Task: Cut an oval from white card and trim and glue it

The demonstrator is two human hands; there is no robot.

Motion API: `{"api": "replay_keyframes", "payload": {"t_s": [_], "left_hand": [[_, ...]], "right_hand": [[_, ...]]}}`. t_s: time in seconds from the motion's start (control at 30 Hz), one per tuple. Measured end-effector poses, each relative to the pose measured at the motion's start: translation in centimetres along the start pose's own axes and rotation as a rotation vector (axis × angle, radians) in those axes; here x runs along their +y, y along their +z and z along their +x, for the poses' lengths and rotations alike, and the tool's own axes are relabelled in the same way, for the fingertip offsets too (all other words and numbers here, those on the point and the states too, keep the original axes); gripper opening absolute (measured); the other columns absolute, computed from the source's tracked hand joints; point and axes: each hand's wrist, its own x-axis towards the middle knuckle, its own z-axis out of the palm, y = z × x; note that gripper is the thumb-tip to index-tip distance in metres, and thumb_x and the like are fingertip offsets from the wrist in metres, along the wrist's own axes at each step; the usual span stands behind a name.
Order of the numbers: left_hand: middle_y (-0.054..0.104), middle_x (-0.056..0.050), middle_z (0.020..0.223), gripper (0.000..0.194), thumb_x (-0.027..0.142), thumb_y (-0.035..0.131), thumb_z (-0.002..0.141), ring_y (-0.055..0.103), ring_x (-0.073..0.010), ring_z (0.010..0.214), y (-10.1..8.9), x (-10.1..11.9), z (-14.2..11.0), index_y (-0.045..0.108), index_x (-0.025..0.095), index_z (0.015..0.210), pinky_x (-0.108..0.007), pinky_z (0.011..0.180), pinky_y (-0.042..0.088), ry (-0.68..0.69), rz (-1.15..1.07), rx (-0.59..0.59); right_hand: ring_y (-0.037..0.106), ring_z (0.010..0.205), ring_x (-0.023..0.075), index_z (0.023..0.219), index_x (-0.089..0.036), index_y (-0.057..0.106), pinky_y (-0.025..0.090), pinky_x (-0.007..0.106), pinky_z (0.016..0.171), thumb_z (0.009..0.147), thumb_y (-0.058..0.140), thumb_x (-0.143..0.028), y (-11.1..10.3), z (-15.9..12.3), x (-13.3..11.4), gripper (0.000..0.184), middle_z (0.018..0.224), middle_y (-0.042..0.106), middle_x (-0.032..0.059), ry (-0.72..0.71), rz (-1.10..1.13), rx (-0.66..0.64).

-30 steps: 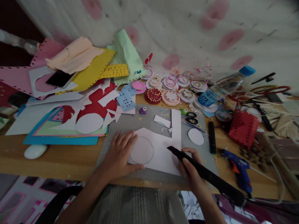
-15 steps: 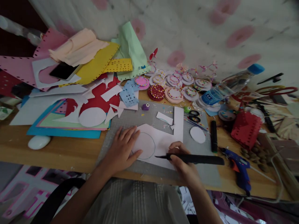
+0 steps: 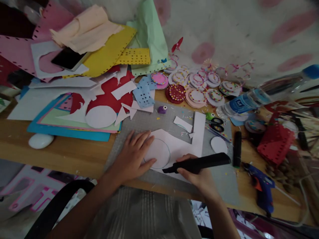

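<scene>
My left hand [image 3: 135,156] lies flat with fingers spread on a white sheet of card [image 3: 180,147], at the edge of a circle drawn in thin line. My right hand [image 3: 199,177] is closed around a black utility knife [image 3: 209,162]. Its dark tip meets the card just below and right of the drawn circle. Beneath the card is a grey cutting mat [image 3: 142,124]. A small white strip [image 3: 183,123] rests above the card, and a cut white disc [image 3: 218,145] lies to its right.
Decorated round pieces [image 3: 198,97] cluster at the back beside a tilted water bottle [image 3: 245,103]. Black-handled scissors [image 3: 216,125], a black marker [image 3: 237,149] and a blue glue gun [image 3: 263,189] lie rightward. Coloured sheets [image 3: 71,132] and a phone [image 3: 68,59] are piled leftward.
The view has shifted, moving the table's contents rightward in the picture. The knife has turned in my right hand, its tip now nearer the drawn circle. My left hand stays on the card.
</scene>
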Motion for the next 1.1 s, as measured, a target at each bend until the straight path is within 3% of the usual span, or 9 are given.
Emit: {"api": "replay_keyframes", "payload": {"t_s": [0.27,0.5,1.1], "left_hand": [[0.042,-0.015,0.148,0.059,0.042,0.054,0.088,0.037,-0.0311,0.136,-0.1,0.0,0.0,0.042,0.014,0.139,-0.056,0.119,0.014,0.005,-0.012,-0.003],[0.042,-0.016,0.147,0.069,0.053,0.057,0.085,0.038,-0.0336,0.135,0.3,-0.2,0.1,0.042,0.015,0.140,-0.058,0.117,0.016,0.013,-0.022,0.016],[0.040,-0.016,0.149,0.067,0.051,0.057,0.086,0.036,-0.0329,0.136,0.2,-0.2,0.1,0.041,0.016,0.141,-0.058,0.118,0.014,0.009,-0.016,0.000]], "right_hand": [[0.061,0.065,0.0160,0.083,-0.019,0.067,0.050,0.025,0.055,0.072,0.075,-0.037,0.4,0.2,-0.5,0.023,0.072,0.065,0.0023,-0.019,0.022,0.046],[0.060,0.068,0.0163,0.084,-0.020,0.066,0.050,0.025,0.057,0.074,0.074,-0.039,0.5,0.2,-0.8,0.022,0.076,0.065,0.0027,-0.010,0.008,0.030],[0.060,0.067,0.0163,0.085,-0.020,0.066,0.049,0.025,0.055,0.076,0.072,-0.040,0.4,0.6,-1.2,0.023,0.073,0.065,0.0020,-0.036,-0.024,0.012]]}}
